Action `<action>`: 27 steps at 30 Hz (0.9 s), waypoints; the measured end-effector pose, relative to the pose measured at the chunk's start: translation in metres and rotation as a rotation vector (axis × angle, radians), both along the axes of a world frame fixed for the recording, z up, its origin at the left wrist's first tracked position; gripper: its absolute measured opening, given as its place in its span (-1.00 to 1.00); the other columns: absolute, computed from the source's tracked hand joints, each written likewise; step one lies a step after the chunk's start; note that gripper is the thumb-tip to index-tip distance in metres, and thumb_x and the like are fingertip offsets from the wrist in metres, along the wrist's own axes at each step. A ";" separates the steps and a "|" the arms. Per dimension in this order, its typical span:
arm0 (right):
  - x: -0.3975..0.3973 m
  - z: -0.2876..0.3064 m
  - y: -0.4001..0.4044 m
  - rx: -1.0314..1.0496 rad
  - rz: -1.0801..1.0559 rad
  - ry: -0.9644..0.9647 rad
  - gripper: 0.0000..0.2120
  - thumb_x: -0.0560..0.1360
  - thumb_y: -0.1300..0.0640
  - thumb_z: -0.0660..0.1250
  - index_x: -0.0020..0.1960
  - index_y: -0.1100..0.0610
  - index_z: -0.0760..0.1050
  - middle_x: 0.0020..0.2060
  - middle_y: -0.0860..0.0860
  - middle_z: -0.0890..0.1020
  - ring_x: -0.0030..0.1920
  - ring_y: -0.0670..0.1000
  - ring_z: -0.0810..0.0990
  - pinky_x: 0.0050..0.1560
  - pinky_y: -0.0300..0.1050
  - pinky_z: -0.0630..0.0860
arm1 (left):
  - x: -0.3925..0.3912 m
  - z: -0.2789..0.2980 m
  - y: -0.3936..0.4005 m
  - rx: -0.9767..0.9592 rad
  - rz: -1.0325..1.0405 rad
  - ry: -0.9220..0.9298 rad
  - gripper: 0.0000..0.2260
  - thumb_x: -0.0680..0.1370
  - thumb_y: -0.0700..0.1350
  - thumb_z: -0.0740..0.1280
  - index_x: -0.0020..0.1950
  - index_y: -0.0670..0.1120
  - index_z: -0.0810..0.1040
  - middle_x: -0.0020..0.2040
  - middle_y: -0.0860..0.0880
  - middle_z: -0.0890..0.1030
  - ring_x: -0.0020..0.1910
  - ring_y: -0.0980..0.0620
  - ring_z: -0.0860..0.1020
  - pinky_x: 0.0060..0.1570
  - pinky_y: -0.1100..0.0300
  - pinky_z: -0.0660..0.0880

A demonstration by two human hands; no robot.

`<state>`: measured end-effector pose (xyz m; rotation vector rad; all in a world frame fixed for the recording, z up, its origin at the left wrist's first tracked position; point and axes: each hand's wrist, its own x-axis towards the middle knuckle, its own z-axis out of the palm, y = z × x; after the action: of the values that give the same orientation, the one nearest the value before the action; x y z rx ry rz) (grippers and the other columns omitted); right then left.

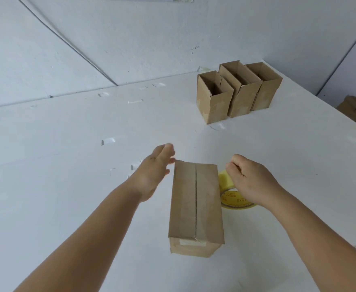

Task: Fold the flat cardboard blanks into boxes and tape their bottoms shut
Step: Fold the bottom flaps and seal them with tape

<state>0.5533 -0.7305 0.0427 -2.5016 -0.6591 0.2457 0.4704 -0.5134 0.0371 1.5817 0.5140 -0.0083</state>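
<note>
- Under both hands, the white worktop [67, 165] spreads to the wall, with scraps of clear tape stuck here and there.
- Between the two hands, the cardboard box [196, 205] stands with its closed flaps up, a seam running down the middle and tape on its near end.
- Well beyond the fingers, to the right, three open boxes [236, 91] stand upright, touching side by side.
- Left hand [154, 173] is beside the box's far left corner, fingers [167, 150] straight and slightly blurred, holding nothing.
- Right hand [251, 180] is curled on the tape roll [229, 199], fingers pinching at its top.
- That yellow roll stands on edge just right of the box, partly hidden under the hand.
</note>
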 end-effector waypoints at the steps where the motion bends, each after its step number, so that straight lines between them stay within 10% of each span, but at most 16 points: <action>1: -0.001 -0.001 0.000 -0.007 -0.002 -0.002 -0.70 0.60 0.02 0.05 -0.28 0.10 0.27 -0.43 -0.04 0.40 -0.39 -0.04 0.35 -0.40 -0.11 0.22 | 0.002 0.001 -0.009 0.012 -0.038 -0.021 -0.57 0.53 0.27 0.16 0.33 0.13 0.37 0.29 0.08 0.48 0.24 0.14 0.46 0.27 0.13 0.37; 5: -0.002 -0.001 0.000 -0.047 -0.012 0.012 -0.70 0.62 0.04 0.00 -0.23 0.13 0.29 -0.37 0.00 0.43 -0.34 -0.03 0.37 -0.38 -0.11 0.25 | 0.000 -0.004 -0.033 0.203 -0.164 -0.004 -0.51 0.57 0.13 0.21 0.48 0.16 0.19 0.27 0.10 0.49 0.17 0.19 0.49 0.10 0.27 0.41; 11: -0.003 0.000 0.000 -0.062 0.033 -0.044 -0.71 0.62 0.04 -0.01 -0.20 0.13 0.31 -0.36 0.01 0.45 -0.34 -0.01 0.38 -0.39 -0.11 0.23 | 0.014 0.020 -0.031 1.206 -0.420 -0.182 -0.45 0.62 0.10 0.07 0.57 0.00 -0.01 0.55 0.01 0.18 0.54 0.03 0.01 0.45 -0.03 -0.11; 14: -0.001 0.002 0.001 -0.058 0.076 -0.053 -0.71 0.61 0.02 0.00 -0.15 0.11 0.38 -0.33 -0.01 0.49 -0.28 0.02 0.44 -0.36 -0.11 0.27 | 0.021 0.023 -0.053 1.207 -0.663 -0.179 -0.53 0.64 0.11 0.01 0.53 0.01 0.15 0.35 0.00 0.47 0.40 -0.02 0.33 0.39 0.02 0.08; 19: 0.012 -0.002 -0.013 0.231 0.012 0.325 -0.66 0.54 -0.17 0.17 -0.26 0.04 0.42 -0.45 -0.14 0.46 -0.36 -0.07 0.44 -0.26 -0.10 0.37 | 0.012 0.013 -0.046 1.246 -0.494 -0.065 -0.57 0.63 0.15 0.00 0.45 0.05 0.29 0.28 0.02 0.53 0.27 -0.04 0.44 0.24 0.10 0.27; 23: 0.021 -0.006 -0.005 0.360 0.044 0.551 -0.41 0.47 -0.27 0.20 0.10 0.27 0.48 -0.02 0.23 0.62 0.06 0.23 0.58 0.24 0.18 0.41 | 0.002 0.010 -0.040 1.266 -0.352 -0.029 -0.61 0.61 0.13 0.02 0.36 0.04 0.39 0.19 0.04 0.57 0.19 -0.03 0.48 0.15 0.12 0.30; 27: 0.033 -0.007 0.016 0.393 0.168 0.574 -0.52 0.33 -0.29 0.25 -0.20 0.17 0.46 -0.33 -0.01 0.45 -0.28 -0.02 0.44 -0.12 -0.02 0.40 | -0.005 0.010 -0.039 1.257 -0.256 0.029 -0.65 0.60 0.11 0.03 0.33 0.10 0.40 0.13 0.08 0.58 0.16 0.00 0.48 0.13 0.14 0.28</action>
<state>0.5868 -0.7143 0.0352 -1.8727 -0.6007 0.7793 0.4650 -0.5526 0.0469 2.8720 0.3220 0.1195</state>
